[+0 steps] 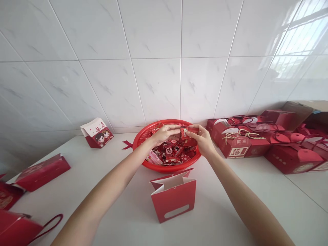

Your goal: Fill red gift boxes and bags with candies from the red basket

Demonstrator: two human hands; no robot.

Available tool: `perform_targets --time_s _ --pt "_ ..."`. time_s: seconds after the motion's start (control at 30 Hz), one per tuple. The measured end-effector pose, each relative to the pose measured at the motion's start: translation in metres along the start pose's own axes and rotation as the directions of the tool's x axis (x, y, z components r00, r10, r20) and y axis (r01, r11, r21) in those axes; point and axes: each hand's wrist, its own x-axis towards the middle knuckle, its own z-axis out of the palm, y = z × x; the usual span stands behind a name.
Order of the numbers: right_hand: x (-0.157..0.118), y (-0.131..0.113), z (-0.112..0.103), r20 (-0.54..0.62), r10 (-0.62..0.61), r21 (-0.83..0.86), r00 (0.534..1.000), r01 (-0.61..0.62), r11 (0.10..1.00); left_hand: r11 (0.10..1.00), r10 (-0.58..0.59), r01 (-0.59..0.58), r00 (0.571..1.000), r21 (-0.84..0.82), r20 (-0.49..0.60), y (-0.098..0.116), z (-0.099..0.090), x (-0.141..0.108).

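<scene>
Over a red plastic basket (137, 143), my two hands are close together. My right hand (204, 140) grips a small red wrapped candy (183, 133) between thumb and fingers. My left hand (164, 134) reaches the candy from the other side, its fingers pinched at the candy's left edge. Below them the basket holds a pile of red and pink wrapped candies (169, 150). In front of the basket stands a red paper gift bag (176, 197), upright with its top open and a pale oval on its front.
At the right are several red gift boxes (235, 147), some tied with twine, beside a cardboard box (299, 105). A red and white box (98, 135) stands back left near a tiled wall (156, 85). More red boxes (42, 172) lie along the table's left side.
</scene>
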Motion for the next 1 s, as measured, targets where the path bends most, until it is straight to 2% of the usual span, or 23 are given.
perform_targets --time_s 0.1,0.2,0.3,0.37,0.57,0.67,0.73,0.8,0.9,1.0 --pt "0.001 0.0 -0.001 -0.053 -0.011 0.043 0.999 0.014 0.999 0.994 -0.057 0.057 0.998 0.095 -0.007 0.0 -0.001 0.0" --pt "0.002 0.0 -0.001 -0.076 -0.021 0.038 0.997 0.024 0.999 0.937 -0.082 0.041 0.991 0.348 0.103 0.0 0.001 -0.002" --pt "0.002 0.002 -0.001 -0.078 -0.032 0.012 0.996 0.034 0.999 0.795 -0.173 -0.026 0.948 0.606 0.268 -0.001 0.007 -0.007" --pt "0.002 0.004 0.0 -0.089 -0.044 -0.003 0.995 0.044 0.999 0.682 -0.244 -0.07 0.916 0.728 0.317 -0.002 0.014 -0.011" --pt "0.005 0.01 -0.001 -0.18 -0.119 -0.134 0.976 0.095 0.986 0.405 -0.316 -0.266 0.857 0.875 0.407 -0.009 0.038 -0.013" --pt "0.005 0.011 -0.001 -0.195 -0.122 -0.174 0.973 0.088 0.981 0.335 -0.386 -0.236 0.848 0.912 0.362 -0.008 0.042 -0.011" --pt "0.006 0.012 -0.001 -0.191 -0.119 -0.161 0.974 0.088 0.983 0.336 -0.412 -0.175 0.856 0.925 0.312 -0.005 0.041 -0.011" --pt "0.007 0.013 -0.002 -0.189 -0.129 -0.145 0.974 0.103 0.984 0.378 -0.352 -0.139 0.893 0.915 0.281 -0.002 0.037 -0.012" --pt "0.009 0.014 -0.003 -0.204 -0.152 -0.121 0.967 0.129 0.984 0.512 -0.185 -0.122 0.951 0.85 0.248 0.002 0.027 -0.012" --pt "0.009 0.012 -0.003 -0.23 -0.145 -0.058 0.962 0.135 0.989 0.681 -0.061 -0.113 0.976 0.724 0.211 0.003 0.019 -0.008"
